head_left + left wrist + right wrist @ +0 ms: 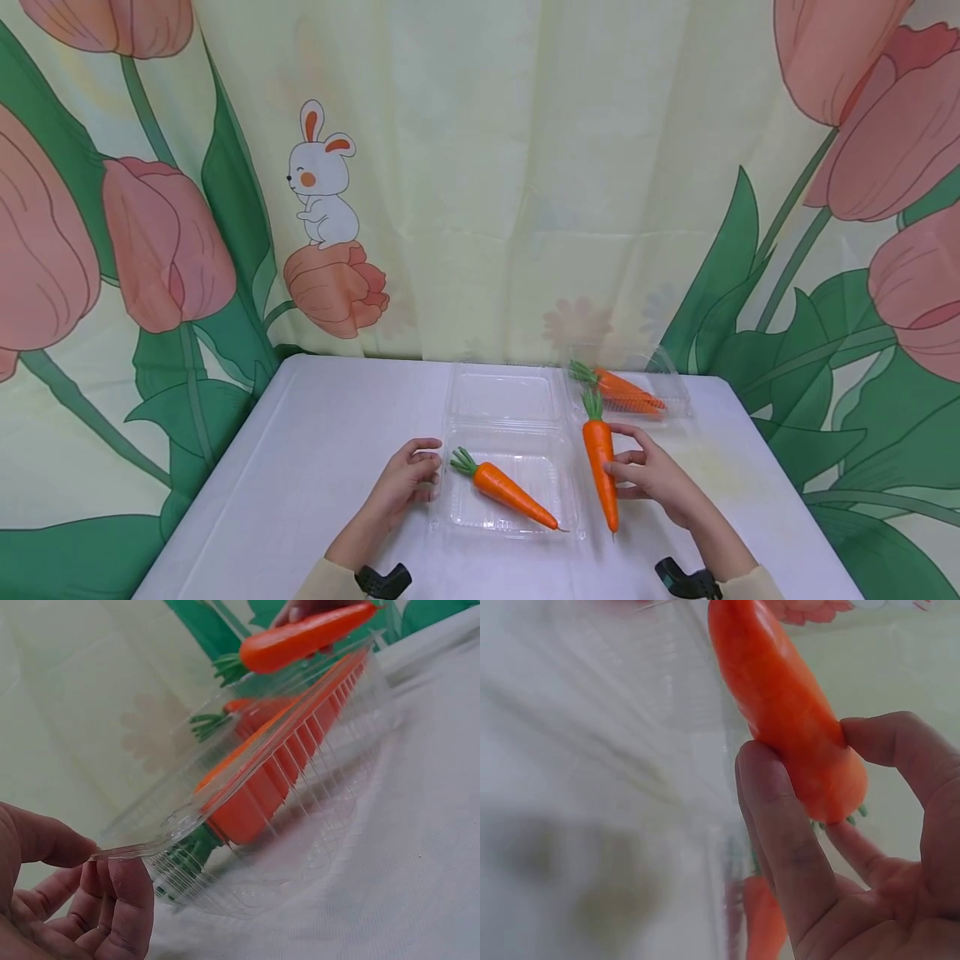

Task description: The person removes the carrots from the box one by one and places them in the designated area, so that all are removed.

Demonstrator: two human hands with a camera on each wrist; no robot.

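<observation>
My right hand (651, 473) grips an orange carrot (600, 462) with a green top, raised just right of an open clear plastic clamshell box (510, 527). In the right wrist view the thumb and fingers pinch that carrot (787, 697) near its thick end. Another carrot (513, 493) lies slantwise in the box's near half, its green top to the left. My left hand (411, 479) is at the box's left edge; in the left wrist view, its thumb and curled fingers (124, 900) pinch the rim of the clear box (300, 851).
A second clear box (678, 404) stands at the back right of the white table (352, 417), with carrots (626, 392) inside. The open box's lid (506, 396) lies flat toward the back. A printed curtain (480, 208) hangs behind the table.
</observation>
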